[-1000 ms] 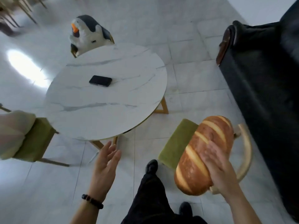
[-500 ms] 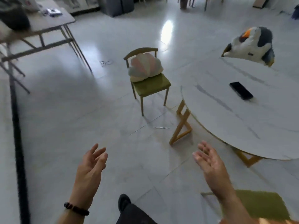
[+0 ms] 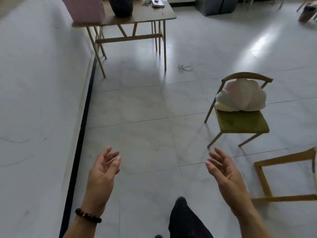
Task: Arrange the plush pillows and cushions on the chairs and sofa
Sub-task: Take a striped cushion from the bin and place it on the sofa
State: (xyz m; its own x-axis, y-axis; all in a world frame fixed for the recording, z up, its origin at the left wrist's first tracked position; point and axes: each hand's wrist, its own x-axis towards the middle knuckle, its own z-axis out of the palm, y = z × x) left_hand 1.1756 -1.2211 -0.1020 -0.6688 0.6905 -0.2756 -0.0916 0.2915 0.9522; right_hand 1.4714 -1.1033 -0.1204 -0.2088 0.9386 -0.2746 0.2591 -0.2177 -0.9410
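A pastel shell-shaped plush pillow (image 3: 241, 96) leans against the backrest of a wooden chair with a green seat (image 3: 240, 123) at the right. My left hand (image 3: 103, 172) and my right hand (image 3: 224, 172) hover over the floor in front of me, palms turned inward, fingers relaxed, holding nothing. Both are well short of the chair. The bread-shaped pillow, the penguin plush and the sofa are out of view.
A wooden side table (image 3: 137, 14) stands at the back with a pink box (image 3: 84, 9) and a dark vase (image 3: 122, 6) on it. A loose cable (image 3: 185, 67) lies on the tiles. The wooden base of the round table (image 3: 281, 177) shows at the right edge. A white wall with black skirting (image 3: 80, 131) runs along the left.
My view has swung left from the round table and sofa towards the wall. My right hand has let go of the bread pillow; both hands now hang free. The shell-pillow chair sits at the right.
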